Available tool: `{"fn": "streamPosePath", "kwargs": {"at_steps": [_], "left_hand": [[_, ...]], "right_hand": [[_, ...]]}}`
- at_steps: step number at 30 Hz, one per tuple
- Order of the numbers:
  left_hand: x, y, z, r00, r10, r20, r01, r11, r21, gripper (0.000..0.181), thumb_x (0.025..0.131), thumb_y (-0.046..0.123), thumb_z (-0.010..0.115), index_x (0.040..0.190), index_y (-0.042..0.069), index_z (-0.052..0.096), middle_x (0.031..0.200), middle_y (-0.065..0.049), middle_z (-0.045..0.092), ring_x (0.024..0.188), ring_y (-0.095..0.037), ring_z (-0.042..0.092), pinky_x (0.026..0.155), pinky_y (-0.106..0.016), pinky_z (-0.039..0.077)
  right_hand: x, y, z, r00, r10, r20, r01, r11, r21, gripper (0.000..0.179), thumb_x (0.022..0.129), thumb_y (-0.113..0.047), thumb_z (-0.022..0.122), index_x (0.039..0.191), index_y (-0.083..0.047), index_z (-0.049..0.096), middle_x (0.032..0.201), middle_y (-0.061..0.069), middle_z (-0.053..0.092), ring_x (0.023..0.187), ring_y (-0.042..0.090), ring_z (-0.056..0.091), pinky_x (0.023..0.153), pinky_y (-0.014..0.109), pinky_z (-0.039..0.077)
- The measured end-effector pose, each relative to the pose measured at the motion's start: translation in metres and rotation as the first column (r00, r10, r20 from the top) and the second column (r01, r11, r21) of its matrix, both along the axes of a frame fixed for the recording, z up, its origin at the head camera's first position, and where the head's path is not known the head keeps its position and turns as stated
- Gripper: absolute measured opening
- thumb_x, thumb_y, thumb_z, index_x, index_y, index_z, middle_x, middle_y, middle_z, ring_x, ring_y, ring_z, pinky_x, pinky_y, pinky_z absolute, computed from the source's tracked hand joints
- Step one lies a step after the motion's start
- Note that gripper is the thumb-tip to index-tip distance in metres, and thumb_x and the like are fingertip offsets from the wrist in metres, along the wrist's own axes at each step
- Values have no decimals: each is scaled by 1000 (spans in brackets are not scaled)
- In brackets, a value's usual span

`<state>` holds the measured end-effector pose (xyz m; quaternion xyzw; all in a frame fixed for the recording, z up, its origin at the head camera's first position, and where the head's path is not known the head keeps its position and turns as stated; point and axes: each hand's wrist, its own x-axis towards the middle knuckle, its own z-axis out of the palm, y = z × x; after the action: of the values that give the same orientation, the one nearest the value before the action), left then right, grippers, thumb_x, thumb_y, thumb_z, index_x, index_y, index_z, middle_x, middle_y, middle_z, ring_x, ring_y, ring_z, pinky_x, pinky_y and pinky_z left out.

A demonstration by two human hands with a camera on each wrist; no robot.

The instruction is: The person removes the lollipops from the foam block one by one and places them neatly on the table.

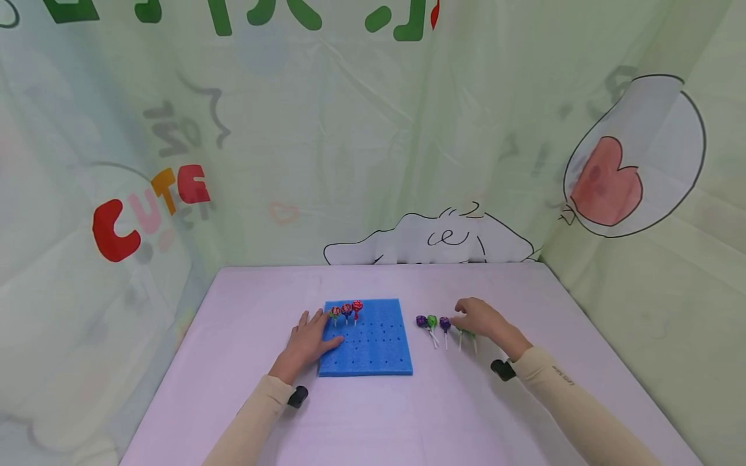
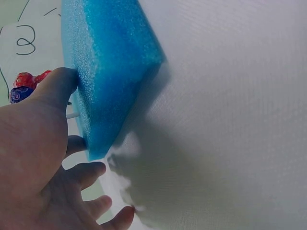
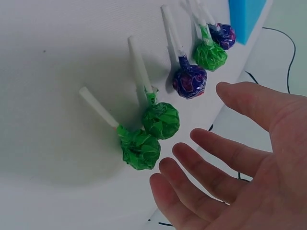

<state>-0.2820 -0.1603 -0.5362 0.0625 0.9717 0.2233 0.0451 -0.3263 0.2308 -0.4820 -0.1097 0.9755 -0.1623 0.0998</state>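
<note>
A blue foam board [image 1: 373, 353] dotted with small holes lies on the table. Three wrapped lollipops stand upright along its back left: a green-and-red one [image 1: 335, 312], a dark one [image 1: 346, 309] and a red one [image 1: 357, 306]. My left hand [image 1: 305, 338] rests on the board's left side, fingers spread, thumb on the top. Several lollipops lie to the right of the board. My right hand [image 1: 480, 317] hovers over them with nothing in its fingers. In the right wrist view, two green lollipops [image 3: 161, 120] and a purple lollipop [image 3: 190, 81] lie closest to its fingertips.
Another green lollipop [image 1: 432, 321] and a purple lollipop [image 1: 421, 321] lie together nearer the board, sticks toward me. The table [image 1: 373, 421] has a pale cover. A printed curtain [image 1: 373, 142] hangs behind it and at both sides.
</note>
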Motion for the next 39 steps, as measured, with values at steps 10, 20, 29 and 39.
{"fn": "streamPosePath", "kwargs": {"at_steps": [10,20,29,39], "left_hand": [[0,0,2,1000,0,-8,0,1000,-3,79,94,50,65,154,6,38,162,-21,33,151,-51,19,116,-70,25],[1,-1,0,1000,-1,-6,1,1000,4,78,94,50,65,154,6,39,162,-21,33,151,-50,19,116,-70,25],[1,-1,0,1000,0,-14,0,1000,2,79,94,51,65,154,6,38,162,-21,33,151,-50,19,116,-69,25],[0,0,1,1000,3,-7,-2,1000,5,79,94,50,65,154,7,38,162,-21,32,151,-50,18,117,-69,24]], "right_hand": [[-1,-16,3,1000,5,-14,-5,1000,8,43,95,-24,69,120,9,63,120,28,66,106,38,65,92,52,55],[0,-39,3,999,20,-50,-22,999,-27,38,94,-23,70,119,6,66,118,23,68,106,35,65,94,50,55],[2,-57,1,993,25,-112,-33,997,-71,33,95,-22,70,116,3,68,117,20,69,108,34,65,95,49,56],[4,-74,-5,995,16,-99,-26,995,-100,33,94,-21,70,118,2,68,117,18,68,105,30,66,91,45,58]]}}
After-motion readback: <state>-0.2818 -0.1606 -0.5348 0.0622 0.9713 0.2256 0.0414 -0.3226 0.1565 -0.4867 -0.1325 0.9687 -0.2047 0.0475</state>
